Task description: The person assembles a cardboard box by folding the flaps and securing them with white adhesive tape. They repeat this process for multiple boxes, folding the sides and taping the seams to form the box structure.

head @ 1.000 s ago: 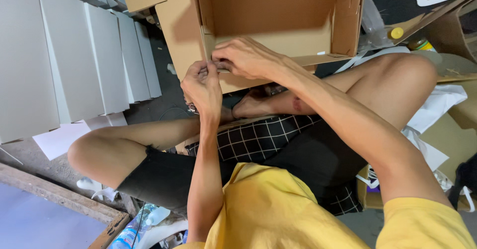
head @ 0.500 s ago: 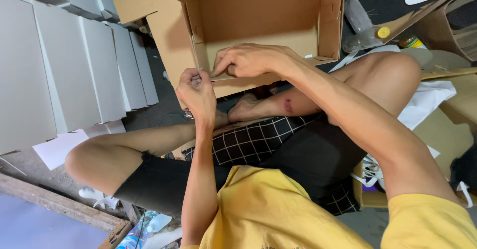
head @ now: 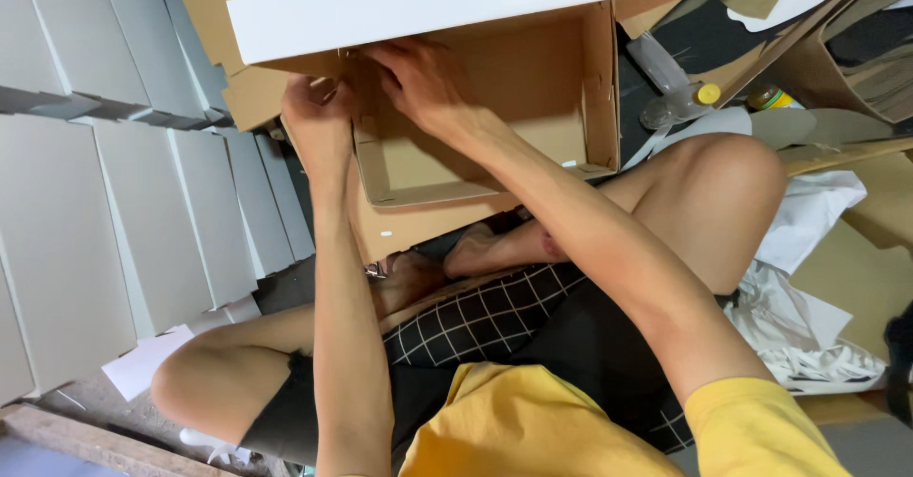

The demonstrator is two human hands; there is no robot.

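Folding a cardboard box [head: 475,144] over crossed legs: left hand [head: 319,125] pinching the left flap [head: 285,82], right hand [head: 418,77] pressing half-curled inside the corner. Needing next, likely, a firm tuck. Grey boxes [head: 124,220] stacked alongside.

Yellow short-sleeved shirt [head: 533,420], black shorts [head: 285,425] — bare arms, bare legs, bare feet

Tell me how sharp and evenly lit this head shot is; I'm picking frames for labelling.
Head view: light is soft and even, with no harsh glare; the cardboard box and both forearms look sharp, the left hand and right hand slightly soft at the fingers; the white panel is bright; straight edges bow a little toward the borders.
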